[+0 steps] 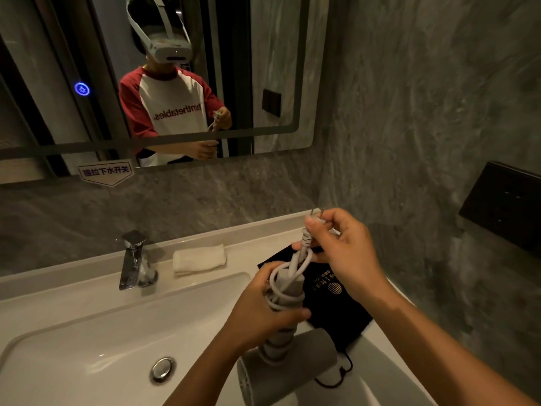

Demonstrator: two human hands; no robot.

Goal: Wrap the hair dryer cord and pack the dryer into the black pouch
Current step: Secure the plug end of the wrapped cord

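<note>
A grey hair dryer (295, 358) is held upside down over the sink's right side, handle pointing up and barrel low. My left hand (263, 312) grips the handle, around which the white cord (288, 273) is looped several times. My right hand (342, 244) pinches the plug end (313, 222) of the cord just above the handle top. The black pouch (330, 300), with gold print and a thin drawstring, lies flat on the counter behind and to the right of the dryer.
A white basin (87, 332) with a chrome drain (162, 369) lies below left. A chrome faucet (133, 262) and a folded white towel (199, 259) sit on the counter's back edge. A mirror (146, 77) reflects a person; a black wall panel (506, 203) is at right.
</note>
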